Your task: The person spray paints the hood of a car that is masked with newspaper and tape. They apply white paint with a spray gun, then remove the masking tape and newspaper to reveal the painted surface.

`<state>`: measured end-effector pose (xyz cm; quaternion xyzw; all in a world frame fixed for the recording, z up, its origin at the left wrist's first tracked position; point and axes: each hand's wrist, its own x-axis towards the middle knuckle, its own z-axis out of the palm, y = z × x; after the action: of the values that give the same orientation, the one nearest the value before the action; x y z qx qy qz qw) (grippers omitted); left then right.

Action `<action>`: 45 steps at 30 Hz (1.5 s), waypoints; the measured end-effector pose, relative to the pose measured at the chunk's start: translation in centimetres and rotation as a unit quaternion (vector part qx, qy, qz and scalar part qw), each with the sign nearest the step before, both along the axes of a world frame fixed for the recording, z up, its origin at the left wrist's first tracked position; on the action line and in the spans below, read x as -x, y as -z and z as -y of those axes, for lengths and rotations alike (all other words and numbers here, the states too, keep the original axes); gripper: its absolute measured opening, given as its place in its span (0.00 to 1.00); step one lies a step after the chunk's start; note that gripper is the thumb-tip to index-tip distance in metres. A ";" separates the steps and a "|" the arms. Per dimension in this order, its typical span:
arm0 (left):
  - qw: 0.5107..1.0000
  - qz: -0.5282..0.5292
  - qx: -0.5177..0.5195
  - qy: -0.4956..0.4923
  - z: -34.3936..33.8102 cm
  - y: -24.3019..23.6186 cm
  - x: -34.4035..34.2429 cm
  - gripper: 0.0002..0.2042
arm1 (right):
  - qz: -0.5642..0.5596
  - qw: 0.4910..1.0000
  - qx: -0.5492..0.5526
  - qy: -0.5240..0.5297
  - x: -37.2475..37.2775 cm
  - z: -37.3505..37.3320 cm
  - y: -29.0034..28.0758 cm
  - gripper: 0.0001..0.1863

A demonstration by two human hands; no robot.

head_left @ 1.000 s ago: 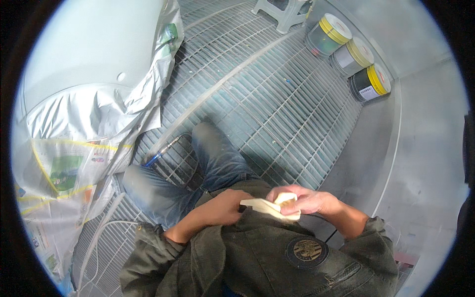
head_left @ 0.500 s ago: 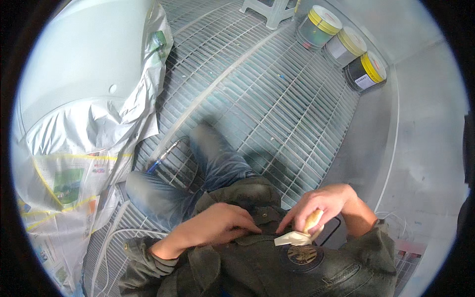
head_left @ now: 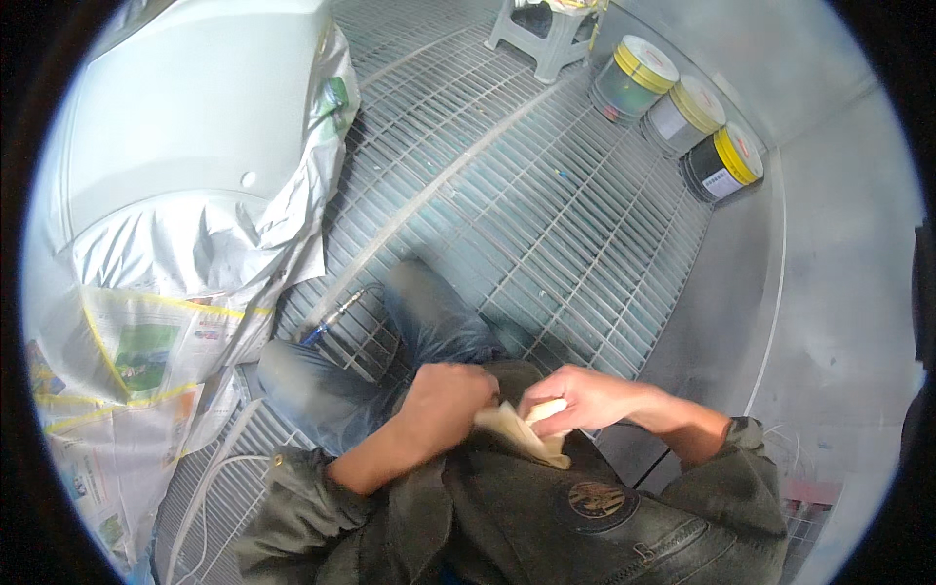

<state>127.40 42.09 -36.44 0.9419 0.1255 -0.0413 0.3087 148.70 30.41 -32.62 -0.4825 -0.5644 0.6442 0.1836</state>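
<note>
In front of my dark green jacket (head_left: 390, 517), my right hand (head_left: 575, 398) grips a cream-coloured, cloth-like piece (head_left: 522, 434) that hangs folded below the fingers. A pale bit of it also pokes out between thumb and fingers. Close by on the left, my left hand (head_left: 444, 405) is curled closed, its fingertips beside the cream piece's upper left edge. Whether those fingers pinch that edge or something else is hidden. Both hands are slightly blurred, above my lap and the jeans-clad legs (head_left: 429, 302).
A large pale panel (head_left: 195, 117) with silver sheeting and taped newspaper (head_left: 146, 356) fills the left. Three yellow-rimmed buckets (head_left: 636, 78) line the far right wall, beside a grey stool (head_left: 548, 39). On the grated floor (head_left: 546, 224) lies a blue-ended hose fitting (head_left: 331, 320).
Both hands have moved forward and closer together. The cream piece has moved left with my right hand and hangs more spread out. The surroundings sit slightly lower in view.
</note>
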 end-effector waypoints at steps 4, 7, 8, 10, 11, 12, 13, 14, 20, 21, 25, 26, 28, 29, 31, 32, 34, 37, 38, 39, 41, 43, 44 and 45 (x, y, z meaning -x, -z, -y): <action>0.979 0.117 0.048 -0.159 0.3 1.9 -0.9 0.06 | 0.291 0.910 -0.296 0.014 2.8 -0.7 -0.5 0.09; 0.963 0.159 0.018 -0.219 0.7 2.9 -0.8 0.08 | 0.390 0.851 -0.350 -0.010 3.5 -2.1 0.7 0.10; 0.965 0.160 0.024 -0.209 0.7 3.4 -0.6 0.08 | 0.422 0.836 -0.350 -0.010 4.3 -2.7 0.9 0.10; 0.974 0.122 0.017 -0.190 0.6 2.8 -0.5 0.07 | 0.429 0.846 -0.316 -0.034 4.9 -2.2 0.0 0.11; 0.979 0.095 0.035 -0.176 0.6 4.1 -0.6 0.07 | 0.367 0.870 -0.329 -0.028 4.2 -1.5 1.4 0.09; 0.977 0.075 0.075 -0.183 0.7 3.1 -1.4 0.08 | 0.274 0.920 -0.264 -0.099 2.0 -0.7 1.5 0.13; 0.973 0.087 0.078 -0.198 0.8 3.8 -1.2 0.08 | 0.242 0.941 -0.203 -0.119 2.9 -1.7 -1.9 0.09; 0.970 0.103 0.087 -0.204 0.7 4.3 -0.9 0.09 | 0.219 0.957 -0.132 -0.136 3.7 -2.3 -4.6 0.07; 0.969 0.124 0.068 -0.201 1.0 4.0 -0.6 0.09 | 0.415 0.843 -0.301 -0.162 4.8 -3.2 1.4 0.14; 0.964 0.111 0.085 -0.226 1.3 3.9 -0.4 0.08 | 0.424 0.837 -0.296 -0.176 4.7 -3.0 1.6 0.14; 0.964 0.115 0.054 -0.235 1.3 3.5 -0.7 0.08 | 0.370 0.856 -0.320 -0.168 3.3 -2.7 2.3 0.11; 0.963 0.119 0.041 -0.239 1.4 4.0 -0.2 0.08 | 0.422 0.820 -0.298 -0.245 3.6 -3.6 3.2 0.10; 0.962 0.121 0.042 -0.241 0.9 4.5 -0.1 0.08 | 0.481 0.771 -0.273 -0.315 3.6 -4.6 4.9 0.11; 0.962 0.111 0.057 -0.243 0.6 4.6 0.2 0.08 | 0.484 0.770 -0.272 -0.314 4.2 -4.8 5.1 0.12; 0.956 0.102 0.097 -0.258 0.2 4.5 0.8 0.10 | 0.473 0.778 -0.258 -0.324 4.6 -5.1 4.7 0.14; 0.954 0.091 0.117 -0.261 -0.1 4.4 1.2 0.10 | 0.458 0.784 -0.238 -0.344 4.6 -5.6 4.1 0.15; 0.940 0.071 0.165 -0.291 -0.2 4.2 2.6 0.11 | 0.418 0.786 -0.201 -0.408 5.7 -7.4 1.9 0.17; 0.938 0.104 0.187 -0.272 -0.7 5.3 1.7 0.12 | 0.255 0.918 -0.280 -0.120 4.3 -5.3 6.0 0.10; 0.940 0.084 0.178 -0.278 -0.7 5.4 1.9 0.13 | 0.266 0.904 -0.317 -0.105 4.6 -5.7 5.6 0.10; 0.942 0.067 0.168 -0.283 -0.7 5.4 2.1 0.13 | 0.277 0.888 -0.356 -0.091 5.3 -5.9 4.6 0.10; 0.937 0.054 0.182 -0.294 -0.5 4.6 2.3 0.13 | 0.287 0.888 -0.355 -0.058 5.7 -6.2 3.4 0.10; 0.923 0.066 0.229 -0.302 -0.4 3.3 2.5 0.12 | 0.288 0.918 -0.271 -0.021 5.7 -6.3 2.9 0.12; 0.922 0.087 0.226 -0.301 -0.2 3.5 2.5 0.12 | 0.295 0.921 -0.254 -0.021 5.7 -6.4 3.3 0.12; 0.922 0.108 0.223 -0.299 0.1 3.8 2.5 0.12 | 0.303 0.923 -0.236 -0.020 5.7 -6.3 4.1 0.12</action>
<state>124.87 41.97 -40.19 0.7664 0.3546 0.1275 0.5202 143.03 36.73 -36.75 -0.5860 -0.7380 0.3194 0.0994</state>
